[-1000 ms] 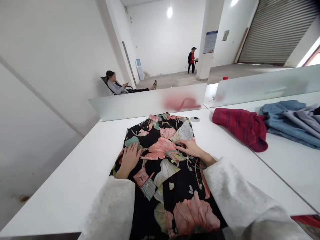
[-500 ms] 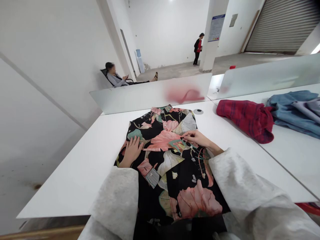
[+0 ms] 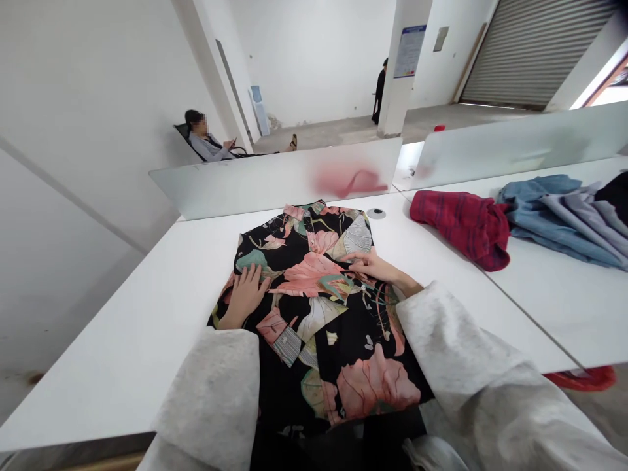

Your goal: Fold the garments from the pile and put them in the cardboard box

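Pressing down on a black flowered shirt (image 3: pixel 318 288) at the centre of the frame, a person in grey sleeves leans over a white surface (image 3: pixel 147 314). The shirt lies with its long axis running from the bottom edge of the frame up toward a frosted divider (image 3: pixel 255 180). The left hand (image 3: pixel 244 296) lies flat near the shirt's left border, palm down, grip released. The right hand (image 3: pixel 375 268) rests just right of the middle seam, fingertips pointing left onto the cloth by a small button; whether its grip pinches the fabric cannot be told. A red plaid garment (image 3: pixel 461 219) and a blue garment (image 3: pixel 549 209) lie heaped well apart at right. A seated person (image 3: pixel 206 140) is at upper left, beyond the divider.
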The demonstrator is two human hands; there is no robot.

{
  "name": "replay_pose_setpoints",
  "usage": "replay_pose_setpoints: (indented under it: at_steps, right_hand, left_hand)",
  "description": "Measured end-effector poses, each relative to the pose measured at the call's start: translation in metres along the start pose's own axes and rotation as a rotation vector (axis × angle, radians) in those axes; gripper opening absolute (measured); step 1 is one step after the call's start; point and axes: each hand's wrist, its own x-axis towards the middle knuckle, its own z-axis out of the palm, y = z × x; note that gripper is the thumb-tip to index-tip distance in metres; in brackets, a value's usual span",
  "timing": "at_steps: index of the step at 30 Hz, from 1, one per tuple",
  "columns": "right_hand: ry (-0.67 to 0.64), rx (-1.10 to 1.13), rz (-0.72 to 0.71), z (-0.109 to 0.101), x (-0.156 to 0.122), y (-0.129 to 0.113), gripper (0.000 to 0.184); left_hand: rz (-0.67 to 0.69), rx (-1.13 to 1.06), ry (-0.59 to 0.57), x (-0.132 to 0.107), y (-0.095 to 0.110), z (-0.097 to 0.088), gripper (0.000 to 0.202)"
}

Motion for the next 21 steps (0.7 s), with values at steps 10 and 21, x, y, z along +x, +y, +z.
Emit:
replay_pose_setpoints:
  at_steps: [10, 21]
  right_hand:
    - [-0.014, -0.642, -0.222, 0.006, 0.009, 0.007, 0.036]
    - [0.147, -1.044, -0.470, 0.022, 0.003, 0.003, 0.044]
  left_hand:
    - [0.024, 0.012, -0.020, 0.001, -0.001, -0.002, 0.057]
    - [0.030, -0.017, -0.006, 0.002, -0.004, -0.001, 0.052]
